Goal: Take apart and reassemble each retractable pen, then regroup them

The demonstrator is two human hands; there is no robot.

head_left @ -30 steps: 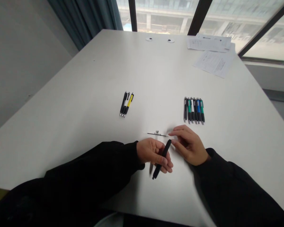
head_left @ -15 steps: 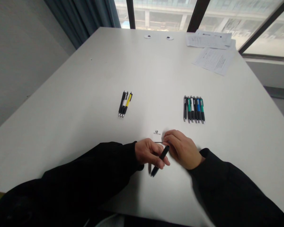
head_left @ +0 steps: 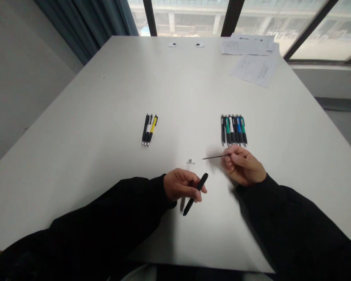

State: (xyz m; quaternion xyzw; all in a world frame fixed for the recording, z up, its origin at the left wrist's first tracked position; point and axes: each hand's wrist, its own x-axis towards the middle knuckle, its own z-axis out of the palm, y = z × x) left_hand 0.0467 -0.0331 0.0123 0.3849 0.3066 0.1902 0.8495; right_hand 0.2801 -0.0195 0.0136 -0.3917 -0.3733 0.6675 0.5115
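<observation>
My left hand (head_left: 185, 185) grips a black pen barrel (head_left: 203, 181) that slants up to the right over the table. Between the fingertips of my right hand (head_left: 242, 166) is a thin dark refill (head_left: 215, 157), its tip pointing left. Small metal pen parts (head_left: 190, 161) lie on the white table just beyond my left hand. Past my right hand, several pens (head_left: 231, 130) in black, green, white and blue lie in a row. Three pens (head_left: 149, 130), black, white and yellow with dark grips, lie together farther left.
Printed papers (head_left: 251, 70) lie at the far right of the white table (head_left: 105, 117). Two small white oval pieces with dark spots (head_left: 200, 45) sit by the far edge. A tiny bit (head_left: 103, 77) lies at the far left. Windows stand behind.
My right hand has lifted the refill off the table and moved right and away from me. My left hand still holds the barrel. The view has shifted slightly.
</observation>
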